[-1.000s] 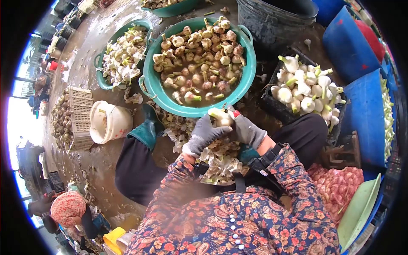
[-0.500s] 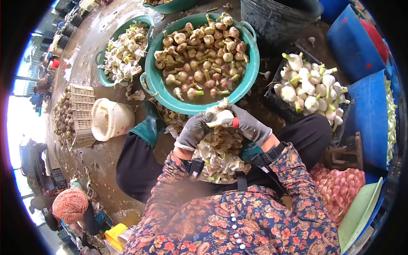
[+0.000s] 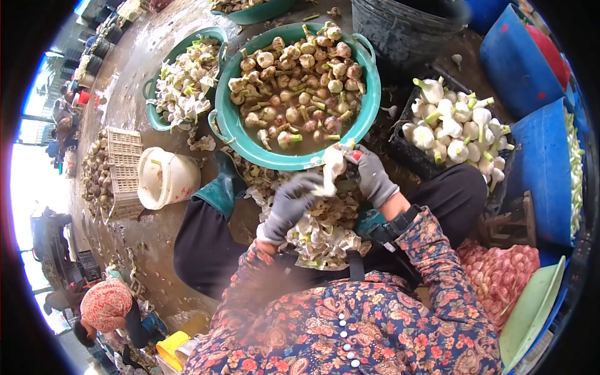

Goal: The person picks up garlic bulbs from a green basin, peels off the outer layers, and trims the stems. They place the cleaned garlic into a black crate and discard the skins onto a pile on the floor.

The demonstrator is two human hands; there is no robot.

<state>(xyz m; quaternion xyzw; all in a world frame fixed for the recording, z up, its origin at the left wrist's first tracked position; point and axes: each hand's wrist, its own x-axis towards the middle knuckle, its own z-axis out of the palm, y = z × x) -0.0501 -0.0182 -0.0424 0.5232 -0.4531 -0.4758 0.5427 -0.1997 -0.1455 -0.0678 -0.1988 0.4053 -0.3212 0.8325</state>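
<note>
Between my hands, above a heap of loose garlic skins [image 3: 312, 240] in my lap, is a garlic bulb [image 3: 333, 164]. My left hand [image 3: 290, 203], in a grey glove, is closed at the bulb's lower left, on its pale stem end. My right hand [image 3: 370, 172], also gloved with a red band on a finger, grips the bulb's upper right side. Just beyond is a green tub [image 3: 220, 94] of water holding unpeeled garlic bulbs [image 3: 294, 114]. White peeled bulbs [image 3: 459, 150] fill a black crate [image 3: 406, 153] at the right.
A green basin [image 3: 150, 109] of skins and a white bucket [image 3: 181, 181] stand at the left. Blue containers [image 3: 540, 169] and a red net sack [image 3: 500, 275] are at the right. Another person [image 3: 107, 305] bends at the lower left.
My hands have moved apart. My left hand has gone down and left, my right hand slightly up, and the bulb now hangs more upright between them.
</note>
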